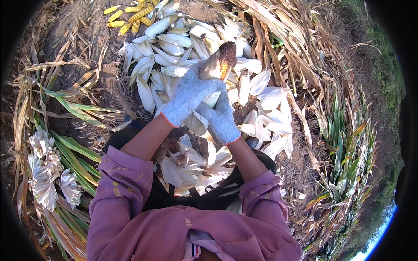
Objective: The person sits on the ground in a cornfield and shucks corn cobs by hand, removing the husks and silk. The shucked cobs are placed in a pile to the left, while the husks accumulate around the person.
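Both hands wear whitish knitted gloves with orange cuffs. They hold one ear of corn (pixel 224 67) between them, over a heap of ears in pale husks (pixel 173 44). The ear's husk is parted near its top, baring orange kernels below dark brown silk. My left hand (pixel 192 89) wraps around the husk from the left side. Lower on the right, my right hand (pixel 220 115) grips the ear's base and husk. Its fingertips are partly hidden. Loose husk leaves (pixel 183 169) lie between my legs, and more husks (pixel 272 119) lie to the right.
Several bare yellow corn cobs (pixel 138 14) lie on the soil at the top left. Dry corn stalks (pixel 287 36) are piled along the right. Green and dry leaves (pixel 76 146) spread at the left, beside opened white husks (pixel 45 169).
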Action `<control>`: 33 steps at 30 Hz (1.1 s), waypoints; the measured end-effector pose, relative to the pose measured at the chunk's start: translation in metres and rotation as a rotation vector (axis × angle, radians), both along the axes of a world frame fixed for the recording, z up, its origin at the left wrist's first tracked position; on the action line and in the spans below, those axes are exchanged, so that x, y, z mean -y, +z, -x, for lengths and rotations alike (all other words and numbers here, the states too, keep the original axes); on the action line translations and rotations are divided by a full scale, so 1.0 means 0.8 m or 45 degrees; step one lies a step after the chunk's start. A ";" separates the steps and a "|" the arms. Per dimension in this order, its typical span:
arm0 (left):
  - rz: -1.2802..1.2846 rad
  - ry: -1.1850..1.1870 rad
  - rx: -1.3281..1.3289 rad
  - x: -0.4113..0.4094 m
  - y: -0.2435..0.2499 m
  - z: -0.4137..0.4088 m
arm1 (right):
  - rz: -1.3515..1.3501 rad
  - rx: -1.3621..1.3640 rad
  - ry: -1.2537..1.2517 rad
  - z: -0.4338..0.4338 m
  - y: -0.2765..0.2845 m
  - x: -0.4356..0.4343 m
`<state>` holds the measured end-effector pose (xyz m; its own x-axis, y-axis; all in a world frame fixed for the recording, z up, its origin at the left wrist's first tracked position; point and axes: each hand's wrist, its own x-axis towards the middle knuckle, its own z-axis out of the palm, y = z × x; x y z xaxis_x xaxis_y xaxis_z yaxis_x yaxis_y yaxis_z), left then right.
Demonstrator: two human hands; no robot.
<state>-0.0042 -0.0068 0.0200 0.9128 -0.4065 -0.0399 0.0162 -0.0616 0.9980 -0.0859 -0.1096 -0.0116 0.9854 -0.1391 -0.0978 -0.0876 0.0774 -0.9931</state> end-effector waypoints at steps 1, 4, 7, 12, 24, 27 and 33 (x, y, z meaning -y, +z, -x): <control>0.001 0.027 0.037 0.002 0.003 0.003 | 0.009 -0.019 -0.017 0.002 0.009 -0.002; -0.047 0.109 0.172 0.003 0.008 0.005 | 0.232 0.001 -0.061 0.002 0.007 0.001; -0.213 0.140 0.317 -0.003 0.017 0.002 | 0.345 -0.017 -0.104 0.003 0.010 0.001; -0.288 0.315 0.685 -0.014 -0.001 -0.001 | 0.365 0.025 -0.112 0.002 0.005 -0.004; -0.489 0.167 0.863 -0.037 -0.030 -0.027 | -0.141 0.091 0.041 0.008 0.010 -0.003; -0.258 0.142 0.904 -0.032 -0.028 -0.020 | -0.321 0.093 0.007 0.008 0.006 0.000; 0.491 0.024 0.114 -0.022 -0.020 -0.011 | -0.558 -0.090 -0.168 0.001 0.017 0.016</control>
<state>0.0046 0.0111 0.0039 0.9131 -0.3595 0.1922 -0.0740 0.3175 0.9454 -0.0870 -0.1222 0.0023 0.9508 -0.1937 -0.2418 -0.1150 0.5038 -0.8561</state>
